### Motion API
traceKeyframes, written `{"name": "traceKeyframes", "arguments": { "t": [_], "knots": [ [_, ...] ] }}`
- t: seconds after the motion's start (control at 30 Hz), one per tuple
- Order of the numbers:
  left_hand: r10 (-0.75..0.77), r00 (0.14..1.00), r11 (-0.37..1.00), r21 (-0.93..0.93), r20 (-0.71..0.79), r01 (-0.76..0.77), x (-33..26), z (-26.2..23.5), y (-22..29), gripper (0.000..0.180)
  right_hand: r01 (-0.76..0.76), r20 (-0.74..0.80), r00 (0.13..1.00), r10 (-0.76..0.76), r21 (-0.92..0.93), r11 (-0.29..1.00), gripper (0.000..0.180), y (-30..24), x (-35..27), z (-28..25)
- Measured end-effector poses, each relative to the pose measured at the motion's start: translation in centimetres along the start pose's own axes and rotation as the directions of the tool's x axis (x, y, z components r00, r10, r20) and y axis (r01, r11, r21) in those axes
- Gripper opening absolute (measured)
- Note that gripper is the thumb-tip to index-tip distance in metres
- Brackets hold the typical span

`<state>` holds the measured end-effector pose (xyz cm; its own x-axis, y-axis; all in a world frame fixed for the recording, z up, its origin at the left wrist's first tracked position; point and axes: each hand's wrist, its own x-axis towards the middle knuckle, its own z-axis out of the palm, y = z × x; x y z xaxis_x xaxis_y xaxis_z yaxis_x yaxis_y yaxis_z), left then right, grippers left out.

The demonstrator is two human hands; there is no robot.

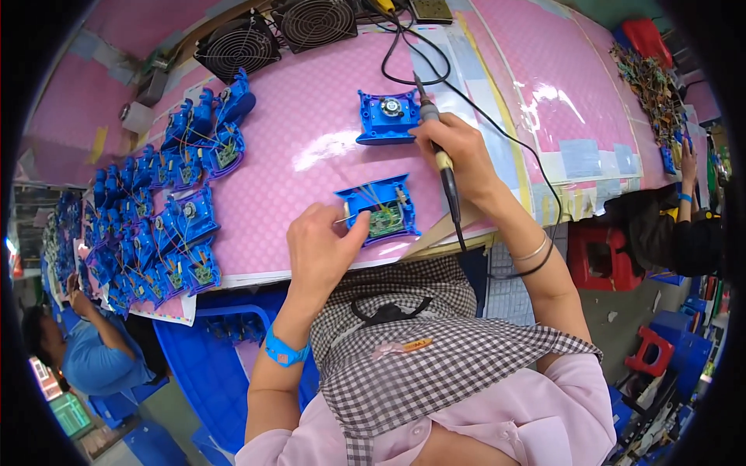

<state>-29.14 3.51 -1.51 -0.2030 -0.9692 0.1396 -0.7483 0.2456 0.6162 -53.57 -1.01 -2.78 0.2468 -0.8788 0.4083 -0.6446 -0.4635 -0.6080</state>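
My right hand grips a soldering iron like a pen; its metal tip points away from me, past the upper blue housing half. A black cord trails from the handle's lower end. My left hand holds the left side of a blue plastic housing half, its thumb by the green circuit board inside. Thin wires rise from that board. Just beyond lies the other blue housing half, with a round silver speaker in it, beside my right fingers.
Rows of blue housings with boards and wires crowd the table's left. Two black fans stand at the back. Cord loops cross the pink table mat. Co-workers are at left and right. A blue crate sits below the front edge.
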Motion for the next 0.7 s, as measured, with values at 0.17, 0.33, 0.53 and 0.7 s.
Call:
{"name": "traceKeyframes", "arguments": {
  "t": [0.17, 0.33, 0.53, 0.7],
  "knots": [
    [-0.03, 0.996, 0.999, -0.032, -0.087, 0.027, -1.0, -0.3, -1.2, 0.029, 0.235, 0.032, 0.971, -0.236, 0.048, 0.971, 0.016, -3.1, -1.1, 1.5],
    [-0.206, 0.963, 0.887, -0.449, -0.172, 0.109, -0.2, -2.9, -2.5, 0.023, 0.15, -0.226, 0.966, -0.125, 0.094, 0.984, 0.02, -4.7, -3.2, -0.5],
    [-0.153, 0.988, 0.794, -0.599, -0.031, 0.104, 2.5, -5.7, -1.0, 0.01, -0.087, -0.3, 0.888, 0.349, 0.635, 0.768, 0.034, -6.7, -4.4, -1.4],
    [0.231, 0.942, 0.97, -0.024, -0.244, -0.243, 3.3, -2.7, 0.9, 0.011, -0.316, 0.005, 0.846, 0.533, 0.81, 0.494, 0.019, -6.3, -5.0, 0.4]
  ]
}}
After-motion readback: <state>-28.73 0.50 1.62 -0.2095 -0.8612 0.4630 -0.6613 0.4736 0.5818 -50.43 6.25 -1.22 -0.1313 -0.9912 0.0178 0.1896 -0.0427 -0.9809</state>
